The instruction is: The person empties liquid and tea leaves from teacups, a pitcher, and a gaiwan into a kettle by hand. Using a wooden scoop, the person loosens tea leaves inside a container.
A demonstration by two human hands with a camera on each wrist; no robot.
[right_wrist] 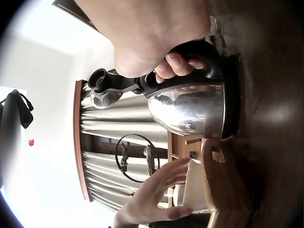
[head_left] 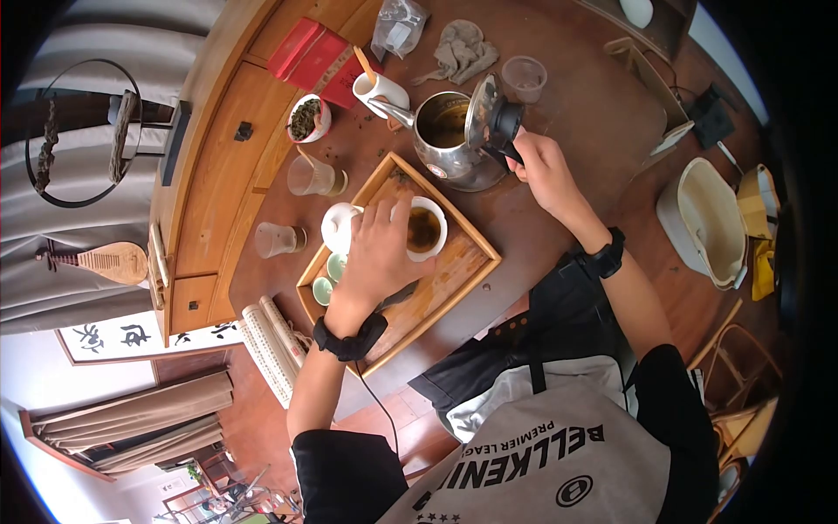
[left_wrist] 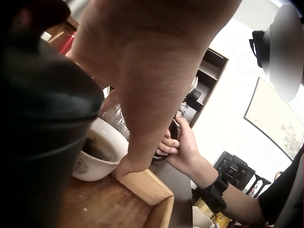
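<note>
My left hand [head_left: 374,249] grips the rim of a white bowl [head_left: 441,229] of brown tea, on a wooden tray [head_left: 454,301]. Thumb and fingers lie on opposite sides of this bowl [right_wrist: 194,187] in the right wrist view. My right hand [head_left: 550,177] holds the black handle of a steel kettle [head_left: 454,166], whose lid [head_left: 482,109] is tilted up. The kettle [right_wrist: 190,111] stands upright on the table. Beside the left fingers is a round white piece [head_left: 337,229]; small green cups [head_left: 323,290] sit nearby.
Beyond the tray stand two glasses [head_left: 311,177] [head_left: 278,239], a bowl of leaves [head_left: 309,120], a white cup [head_left: 381,94] and a red box [head_left: 319,61]. A cloth [head_left: 461,52] and clear plastic cup [head_left: 525,77] lie past the kettle. A bin [head_left: 703,223] is at the right.
</note>
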